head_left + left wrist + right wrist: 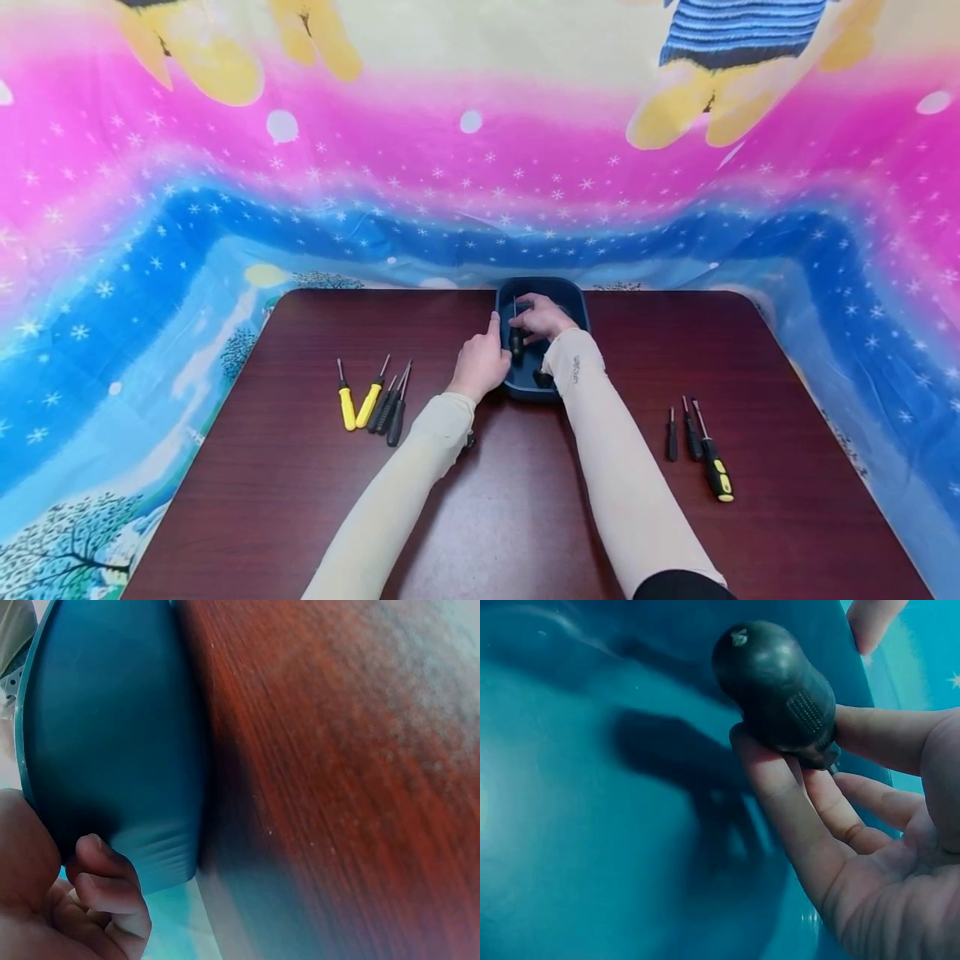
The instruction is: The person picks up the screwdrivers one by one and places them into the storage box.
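Note:
In the head view a dark blue plastic bin (pixel 525 394) stands at the far middle of the table. My right hand (pixel 546 318) is over the bin and pinches a black-handled screwdriver (pixel 516 343) by thumb and fingers, its shaft pointing up and away. Close up in the right wrist view, the rounded black handle (pixel 780 686) hangs over the bin's floor and casts a shadow there. At the bin's left side, my left hand (pixel 482 364) grips the rim, index finger stretched along it. The left wrist view has its other fingers (pixel 112 892) curled against the bin's outer wall (pixel 120 735).
Left on the dark red wooden table (pixel 277 500) lie two yellow-handled screwdrivers (pixel 367 407) and several black ones (pixel 396 425). To the right are two small black screwdrivers (pixel 692 442) and a larger black-and-yellow one (pixel 718 479). A printed cloth (pixel 420 183) hangs behind the table.

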A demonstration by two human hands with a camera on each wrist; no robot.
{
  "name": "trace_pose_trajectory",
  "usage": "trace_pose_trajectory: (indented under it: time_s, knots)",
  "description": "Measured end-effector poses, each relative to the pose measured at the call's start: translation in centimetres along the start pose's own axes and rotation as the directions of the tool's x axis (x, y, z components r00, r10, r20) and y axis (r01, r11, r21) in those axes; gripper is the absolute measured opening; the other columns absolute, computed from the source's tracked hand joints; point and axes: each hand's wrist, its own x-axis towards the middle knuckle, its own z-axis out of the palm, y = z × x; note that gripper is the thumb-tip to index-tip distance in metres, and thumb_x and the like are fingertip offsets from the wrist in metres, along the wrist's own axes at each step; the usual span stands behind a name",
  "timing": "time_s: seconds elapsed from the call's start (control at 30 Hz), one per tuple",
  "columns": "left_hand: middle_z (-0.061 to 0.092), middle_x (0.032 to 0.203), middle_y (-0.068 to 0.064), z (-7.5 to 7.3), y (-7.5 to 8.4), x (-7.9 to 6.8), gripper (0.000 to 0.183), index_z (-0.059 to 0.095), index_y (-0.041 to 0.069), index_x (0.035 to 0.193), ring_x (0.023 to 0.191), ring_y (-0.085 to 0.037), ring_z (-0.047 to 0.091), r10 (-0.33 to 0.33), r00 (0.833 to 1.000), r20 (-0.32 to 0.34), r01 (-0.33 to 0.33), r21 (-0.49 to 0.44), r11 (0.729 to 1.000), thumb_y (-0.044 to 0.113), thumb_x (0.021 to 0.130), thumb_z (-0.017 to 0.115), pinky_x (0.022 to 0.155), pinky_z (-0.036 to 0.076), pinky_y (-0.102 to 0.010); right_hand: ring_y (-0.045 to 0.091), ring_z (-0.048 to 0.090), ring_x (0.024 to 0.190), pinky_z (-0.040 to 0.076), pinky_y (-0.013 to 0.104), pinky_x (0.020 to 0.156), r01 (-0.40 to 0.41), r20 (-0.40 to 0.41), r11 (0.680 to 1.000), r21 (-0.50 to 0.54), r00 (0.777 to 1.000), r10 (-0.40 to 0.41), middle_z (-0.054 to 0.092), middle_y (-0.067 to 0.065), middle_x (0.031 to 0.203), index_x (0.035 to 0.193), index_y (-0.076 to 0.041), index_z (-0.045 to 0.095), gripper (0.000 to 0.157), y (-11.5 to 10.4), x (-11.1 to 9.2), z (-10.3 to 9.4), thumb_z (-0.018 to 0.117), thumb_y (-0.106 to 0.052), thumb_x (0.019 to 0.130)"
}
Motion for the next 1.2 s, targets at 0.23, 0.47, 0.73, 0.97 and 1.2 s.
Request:
trace_pose_trajectory:
  time_s: [0.23, 0.47, 0.73, 0.97, 1.2]
  knots:
    - [0.06, 0.066, -0.003, 0.1, 0.0, 0.0, 0.074, 0.025, 0.006, 0.164, 0.058, -0.02, 0.06, 0.011, 1.0, -0.016, -0.011, 0.004, 1.0, 0.02, 0.102, 0.061, 0.071, 0.059, -0.041, 0.038, 0.058, 0.129, 0.059, 0.045, 0.094, -0.006, 0.016, 0.998, -0.062, 1.0, 0.007, 0.053, 0.024, 0.143, 0.162, -0.01, 0.031, 0.063, 0.1, 0.8, 0.2, 0.059, -0.012, 0.105]
    - [0.063, 0.069, -0.005, 0.3, 0.0, 0.1, 0.074, 0.027, 0.005, 0.164, 0.061, -0.022, 0.062, 0.018, 1.0, -0.025, -0.018, 0.009, 1.0, 0.02, 0.101, 0.062, 0.072, 0.059, -0.042, 0.037, 0.063, 0.123, 0.061, 0.042, 0.09, -0.02, 0.021, 0.997, -0.072, 1.0, 0.021, 0.056, 0.025, 0.14, 0.162, -0.009, 0.03, 0.064, 0.7, 1.1, 0.8, 0.058, -0.01, 0.105]
    - [0.06, 0.065, -0.006, 0.2, -0.1, 0.1, 0.073, 0.028, 0.005, 0.163, 0.056, -0.022, 0.058, 0.02, 0.999, -0.032, -0.019, 0.033, 0.999, 0.019, 0.1, 0.062, 0.066, 0.057, -0.042, 0.033, 0.068, 0.113, 0.063, 0.033, 0.074, -0.019, -0.015, 0.995, -0.102, 1.0, 0.018, 0.061, 0.023, 0.133, 0.162, -0.01, 0.032, 0.067, 1.2, 2.1, 1.3, 0.063, -0.01, 0.102]
    - [0.06, 0.065, -0.007, 0.1, 0.0, 0.1, 0.074, 0.027, 0.005, 0.164, 0.057, -0.023, 0.059, 0.012, 1.0, -0.028, -0.011, 0.033, 0.999, 0.019, 0.1, 0.062, 0.065, 0.056, -0.042, 0.025, 0.07, 0.097, 0.063, 0.033, 0.073, -0.022, -0.008, 0.988, -0.154, 1.0, 0.021, 0.067, 0.019, 0.118, 0.162, -0.013, 0.035, 0.069, 1.2, 2.2, 1.3, 0.066, -0.012, 0.101]
    - [0.067, 0.075, -0.011, 0.1, 0.0, 0.1, 0.072, 0.029, 0.006, 0.163, 0.065, -0.027, 0.065, 0.01, 0.999, -0.034, -0.009, 0.035, 0.999, 0.02, 0.101, 0.062, 0.074, 0.059, -0.045, 0.025, 0.071, 0.098, 0.063, 0.033, 0.077, -0.021, 0.035, 0.992, -0.126, 0.999, 0.026, 0.067, 0.02, 0.121, 0.163, -0.014, 0.031, 0.073, 1.1, 1.7, 1.2, 0.066, -0.009, 0.1]
